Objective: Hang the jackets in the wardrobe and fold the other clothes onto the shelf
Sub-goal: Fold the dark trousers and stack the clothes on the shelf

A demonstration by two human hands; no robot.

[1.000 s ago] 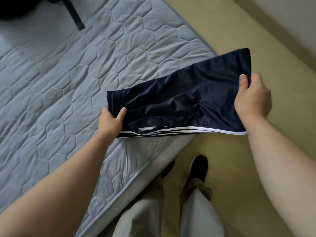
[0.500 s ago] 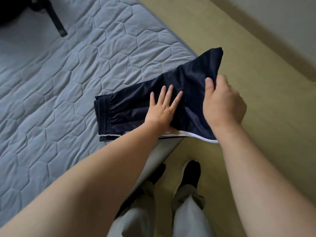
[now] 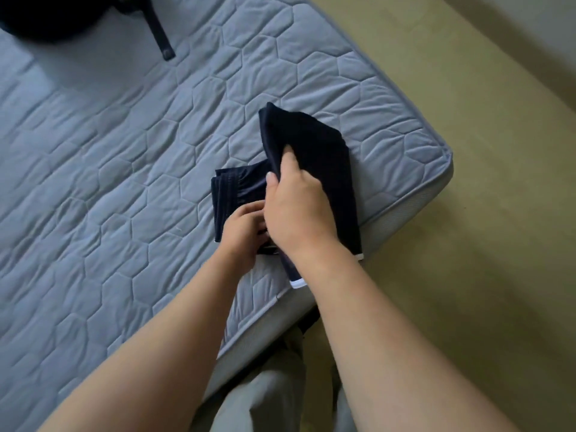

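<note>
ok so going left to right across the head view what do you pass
black bundle → its strap → left hand → right hand, gripping the shorts → mattress corner → floor

A bed [image 3: 124, 182] with a grey-blue quilted cover (stitched in hexagons) stands on a yellowish floor [image 3: 483, 275]. Navy shorts [image 3: 318, 151] with white trim rest near its corner. A black thing [image 3: 46, 20] with a strap [image 3: 159, 35] lies at the far edge.
</note>
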